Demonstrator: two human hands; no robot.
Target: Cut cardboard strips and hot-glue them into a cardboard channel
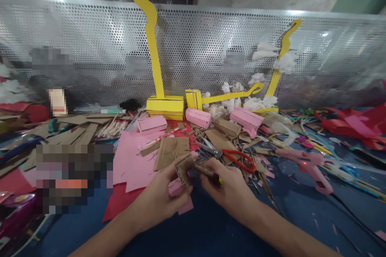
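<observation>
My left hand [163, 192] is closed around a small folded piece of corrugated cardboard [183, 166] with a pink paper scrap [176, 188] under its fingers. My right hand [226, 182] is closed on the other end of the cardboard strip and on a thin yellow-tipped tool [221, 180], partly hidden by the fingers. Both hands meet just above the blue table top [211, 229]. Red-handled scissors [232, 154] lie just beyond my right hand.
Pink paper sheets [132, 160], cardboard pieces [171, 150], pink boxes [152, 123] and yellow hook-shaped models [157, 68] crowd the middle. A pink glue gun [307, 164] lies at right. A perforated metal screen [90, 48] closes the back. Red ribbon [356, 124] lies far right.
</observation>
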